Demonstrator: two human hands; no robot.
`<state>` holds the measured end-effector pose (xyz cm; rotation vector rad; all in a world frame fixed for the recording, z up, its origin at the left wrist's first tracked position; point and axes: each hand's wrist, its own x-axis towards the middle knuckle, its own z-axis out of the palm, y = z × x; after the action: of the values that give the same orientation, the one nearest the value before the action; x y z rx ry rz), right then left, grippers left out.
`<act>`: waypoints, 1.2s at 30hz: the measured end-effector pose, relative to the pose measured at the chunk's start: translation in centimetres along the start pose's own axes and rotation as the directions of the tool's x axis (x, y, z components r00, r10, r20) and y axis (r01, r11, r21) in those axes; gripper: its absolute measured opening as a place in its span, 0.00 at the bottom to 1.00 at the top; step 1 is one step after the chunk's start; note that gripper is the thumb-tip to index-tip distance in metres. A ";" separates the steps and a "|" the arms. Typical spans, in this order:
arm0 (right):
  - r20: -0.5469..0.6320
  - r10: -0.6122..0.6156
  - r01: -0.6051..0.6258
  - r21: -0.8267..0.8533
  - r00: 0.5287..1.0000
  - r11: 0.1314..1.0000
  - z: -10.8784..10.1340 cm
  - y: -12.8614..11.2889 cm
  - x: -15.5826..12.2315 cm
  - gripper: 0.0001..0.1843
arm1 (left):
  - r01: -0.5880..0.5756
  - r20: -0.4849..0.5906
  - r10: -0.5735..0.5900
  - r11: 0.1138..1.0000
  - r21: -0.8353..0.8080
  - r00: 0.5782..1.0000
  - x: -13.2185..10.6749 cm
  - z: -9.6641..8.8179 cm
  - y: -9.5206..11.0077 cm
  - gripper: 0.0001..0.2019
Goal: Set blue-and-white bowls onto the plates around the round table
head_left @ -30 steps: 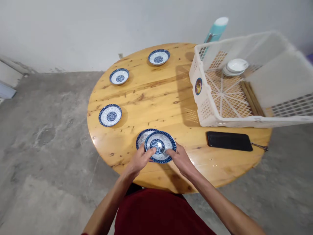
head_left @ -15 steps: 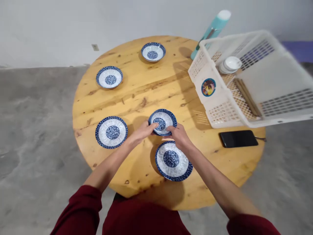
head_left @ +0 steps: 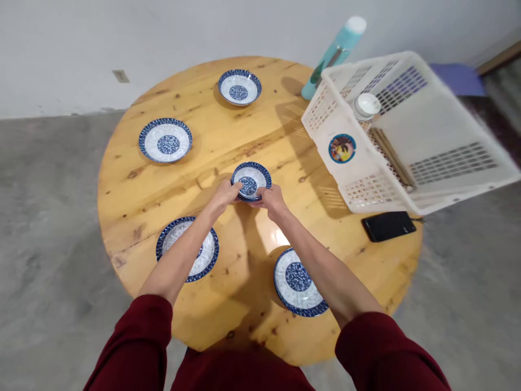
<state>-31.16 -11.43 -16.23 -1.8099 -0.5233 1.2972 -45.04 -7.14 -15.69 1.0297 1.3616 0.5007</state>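
Both hands grip a blue-and-white patterned plate (head_left: 252, 179) over the middle of the round wooden table (head_left: 130, 190). My left hand (head_left: 223, 196) pinches its near-left rim and my right hand (head_left: 272, 200) its near-right rim. It looks like a small stack, though I cannot tell how many plates it holds. More matching plates lie around: one near right (head_left: 299, 283) partly under my right arm, one near left (head_left: 187, 255) under my left arm, one far left (head_left: 165, 140) and one at the far edge (head_left: 239, 87).
A white plastic basket (head_left: 345, 179) stands at the table's right, holding small white dishes (head_left: 366, 105) and chopsticks (head_left: 393, 157). A teal bottle (head_left: 334, 54) stands behind it. A black phone (head_left: 388, 226) lies near the right edge. Bare concrete floor surrounds the table.
Both hands carried the held plates away from me toward the table's centre, leaving one plate lying near the front edge. The view shifted, so the table looks closer.
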 end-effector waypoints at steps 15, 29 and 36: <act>0.068 -0.099 0.106 -0.117 0.993 0.987 -0.1 -0.3 2.6 0.07 | -0.005 0.073 -0.002 0.996 0.094 0.997 1.7 -0.8 0.7 0.13; 0.084 -0.500 0.402 -0.715 0.862 0.572 -2.8 -2.8 2.6 0.22 | -0.073 -0.099 0.290 0.528 0.846 0.952 -1.2 -1.4 5.8 0.23; 0.094 -0.438 0.316 -0.825 0.894 0.468 -3.4 -5.8 -0.3 0.19 | -0.146 -0.072 0.395 0.494 0.857 0.916 -1.4 -0.6 6.8 0.22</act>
<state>-27.41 -9.64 -10.97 -2.2925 -1.5848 0.5910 -44.09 -4.69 -9.19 2.0849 1.7316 0.1706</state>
